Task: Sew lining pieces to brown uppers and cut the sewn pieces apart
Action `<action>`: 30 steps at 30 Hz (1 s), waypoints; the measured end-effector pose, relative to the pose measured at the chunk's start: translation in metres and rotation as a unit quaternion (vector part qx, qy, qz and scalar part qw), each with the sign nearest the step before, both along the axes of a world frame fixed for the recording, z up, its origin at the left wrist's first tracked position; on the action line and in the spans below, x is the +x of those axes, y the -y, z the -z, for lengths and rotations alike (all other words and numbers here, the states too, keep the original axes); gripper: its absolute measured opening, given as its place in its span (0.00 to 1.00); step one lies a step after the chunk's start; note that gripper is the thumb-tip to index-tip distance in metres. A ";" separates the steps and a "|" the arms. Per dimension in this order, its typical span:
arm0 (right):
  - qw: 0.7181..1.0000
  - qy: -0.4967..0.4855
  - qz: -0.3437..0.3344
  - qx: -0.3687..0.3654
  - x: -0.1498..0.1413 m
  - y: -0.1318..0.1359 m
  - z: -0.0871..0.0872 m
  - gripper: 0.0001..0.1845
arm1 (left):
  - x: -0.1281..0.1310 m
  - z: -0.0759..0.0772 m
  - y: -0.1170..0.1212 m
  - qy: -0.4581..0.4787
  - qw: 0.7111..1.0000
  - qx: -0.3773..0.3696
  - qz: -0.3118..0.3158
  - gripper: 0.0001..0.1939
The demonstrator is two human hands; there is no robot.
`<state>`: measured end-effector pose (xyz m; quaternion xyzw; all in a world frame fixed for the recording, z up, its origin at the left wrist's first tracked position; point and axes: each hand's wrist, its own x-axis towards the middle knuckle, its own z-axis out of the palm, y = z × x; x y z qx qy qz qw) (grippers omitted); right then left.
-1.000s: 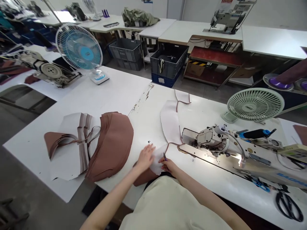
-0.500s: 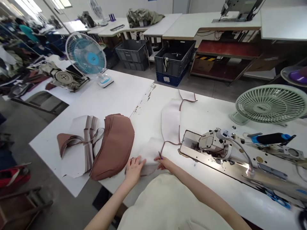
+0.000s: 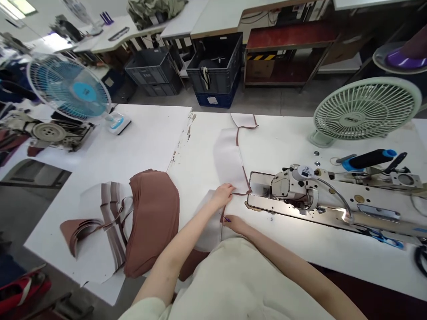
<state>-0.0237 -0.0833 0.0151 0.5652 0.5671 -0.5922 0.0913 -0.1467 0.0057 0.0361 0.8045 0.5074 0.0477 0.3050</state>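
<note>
My left hand (image 3: 222, 194) rests with curled fingers on a white fabric piece (image 3: 227, 162) edged with brown binding, pinching it where the pieces are chained together beside the sewing machine (image 3: 320, 198). My right hand (image 3: 234, 223) lies just below it near the table's front edge, closed on a small thread snip with a purple tip (image 3: 227, 218). Another white piece (image 3: 208, 222) lies under both hands. A stack of brown fabric pieces (image 3: 152, 220) sits to the left.
White and brown pieces fan out (image 3: 100, 213) at the far left of the table (image 3: 150, 138). A green fan (image 3: 363, 109) stands behind the machine, a blue fan (image 3: 68, 89) at the back left. Grey crates (image 3: 213, 71) stand on the floor beyond.
My left hand has moved up and right from the piece's lower left edge to the chained binding near the machine. The right hand has stayed in place. The view has shifted.
</note>
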 end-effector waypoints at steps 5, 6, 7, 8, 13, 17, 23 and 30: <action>0.992 0.091 0.062 0.067 0.036 -0.020 -0.007 0.19 | 0.016 0.019 -0.018 0.001 1.000 -0.025 -0.017 0.19; 0.990 0.093 0.076 0.071 0.042 -0.026 -0.007 0.19 | 0.017 0.022 -0.020 0.007 0.999 -0.032 -0.032 0.18; 0.989 0.093 0.085 0.075 0.046 -0.032 -0.007 0.18 | 0.016 0.024 -0.022 0.014 0.998 -0.040 -0.048 0.16; 0.988 0.091 0.096 0.078 0.048 -0.038 -0.005 0.17 | 0.014 0.027 -0.025 0.023 0.996 -0.051 -0.063 0.14; 0.978 -0.003 0.209 0.014 0.041 -0.059 0.004 0.17 | -0.002 0.041 -0.042 0.085 0.984 -0.128 -0.090 0.13; 0.974 -0.036 0.223 -0.021 0.029 -0.066 0.006 0.18 | -0.009 0.044 -0.052 0.122 0.975 -0.174 -0.061 0.14; 0.979 -0.012 0.205 -0.005 0.022 -0.067 0.001 0.16 | 0.003 0.034 -0.060 0.100 0.977 -0.187 -0.006 0.15; 0.989 0.107 0.036 0.096 0.019 -0.065 -0.012 0.16 | 0.016 0.017 -0.066 -0.007 0.990 -0.127 0.062 0.36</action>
